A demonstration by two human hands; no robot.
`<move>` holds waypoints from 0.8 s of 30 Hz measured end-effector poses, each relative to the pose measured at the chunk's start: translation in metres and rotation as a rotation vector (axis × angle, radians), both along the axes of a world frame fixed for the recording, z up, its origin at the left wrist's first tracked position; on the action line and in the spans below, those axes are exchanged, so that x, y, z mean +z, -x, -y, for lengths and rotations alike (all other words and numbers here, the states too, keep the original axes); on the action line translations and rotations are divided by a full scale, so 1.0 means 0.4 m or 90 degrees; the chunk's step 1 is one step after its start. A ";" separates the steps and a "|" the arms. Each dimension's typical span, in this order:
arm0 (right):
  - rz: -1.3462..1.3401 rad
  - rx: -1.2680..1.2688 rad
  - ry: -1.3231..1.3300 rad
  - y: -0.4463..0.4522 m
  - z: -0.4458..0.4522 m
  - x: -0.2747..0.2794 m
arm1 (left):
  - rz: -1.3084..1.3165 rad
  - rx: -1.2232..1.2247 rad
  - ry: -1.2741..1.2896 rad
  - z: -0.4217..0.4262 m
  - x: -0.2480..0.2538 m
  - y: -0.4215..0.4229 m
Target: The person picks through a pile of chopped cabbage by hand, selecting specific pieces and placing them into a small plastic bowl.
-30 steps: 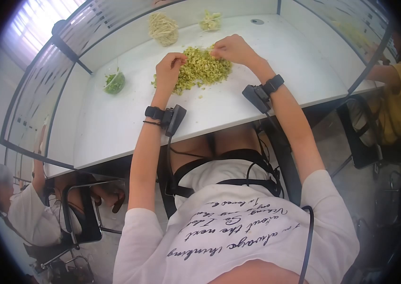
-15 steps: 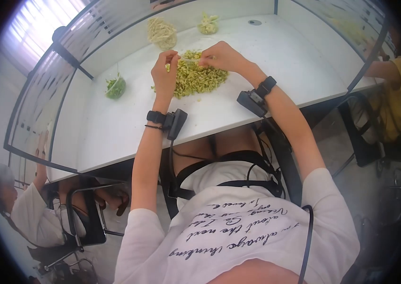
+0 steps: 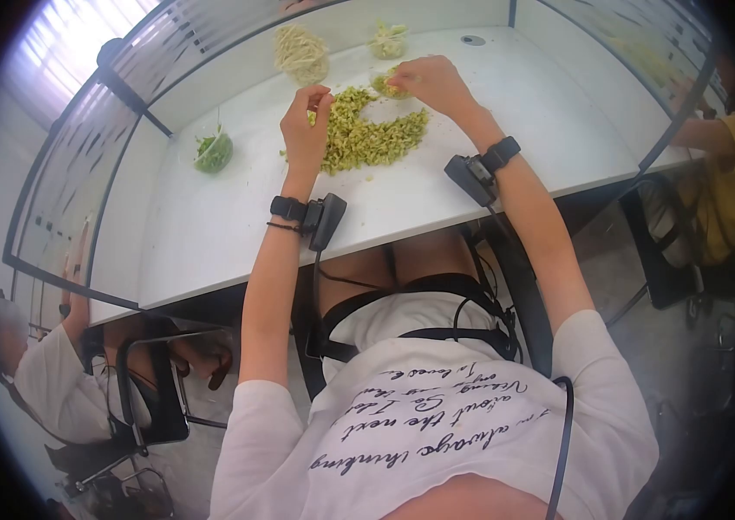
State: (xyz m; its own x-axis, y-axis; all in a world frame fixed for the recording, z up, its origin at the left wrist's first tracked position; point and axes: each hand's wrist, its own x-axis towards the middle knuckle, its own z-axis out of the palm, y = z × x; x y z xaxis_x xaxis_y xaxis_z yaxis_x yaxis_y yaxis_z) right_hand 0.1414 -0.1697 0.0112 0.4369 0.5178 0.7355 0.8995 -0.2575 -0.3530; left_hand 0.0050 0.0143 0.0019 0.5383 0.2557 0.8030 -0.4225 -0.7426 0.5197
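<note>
A heap of chopped green pieces (image 3: 367, 143) lies on the white table, with a notch in its far right side. My right hand (image 3: 432, 82) is closed on the rim of a small clear bowl (image 3: 387, 82) just beyond the heap; green pieces show in it. At the heap's left edge is my left hand (image 3: 305, 126), its fingers curled toward the thumb. Whatever those fingertips may hold is too small to make out.
At the back are a clump of pale strips (image 3: 300, 52) and a clear container of pale green pieces (image 3: 387, 41). A bag of green leaves (image 3: 213, 153) sits at left. Low partitions (image 3: 549, 43) border the white table (image 3: 211, 243). Other people sit on both sides.
The clear bowl has gone from between my hands over the heap to just behind it, carried by my right hand. My left hand has let go of it and stayed near the heap's left edge.
</note>
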 end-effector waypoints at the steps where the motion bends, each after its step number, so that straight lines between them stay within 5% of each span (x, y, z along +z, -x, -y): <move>1: 0.039 -0.010 -0.017 -0.006 0.002 -0.003 | 0.001 0.000 -0.002 0.000 0.001 0.001; 8: 0.147 -0.099 0.034 -0.050 0.011 -0.033 | -0.022 0.001 -0.001 -0.003 0.003 0.004; 11: -0.014 -0.119 0.121 -0.045 0.018 -0.023 | -0.029 0.003 0.000 -0.005 0.003 0.004; 24: -0.149 0.086 0.111 0.013 0.000 0.003 | -0.021 0.007 -0.009 -0.003 -0.001 0.002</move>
State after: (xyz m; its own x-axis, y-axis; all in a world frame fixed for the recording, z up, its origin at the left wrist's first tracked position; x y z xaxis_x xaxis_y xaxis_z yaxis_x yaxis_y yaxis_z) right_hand 0.1360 -0.1695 0.0123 0.5031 0.6914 0.5185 0.8290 -0.2164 -0.5157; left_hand 0.0042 0.0156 0.0017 0.5623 0.2498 0.7883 -0.3973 -0.7544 0.5225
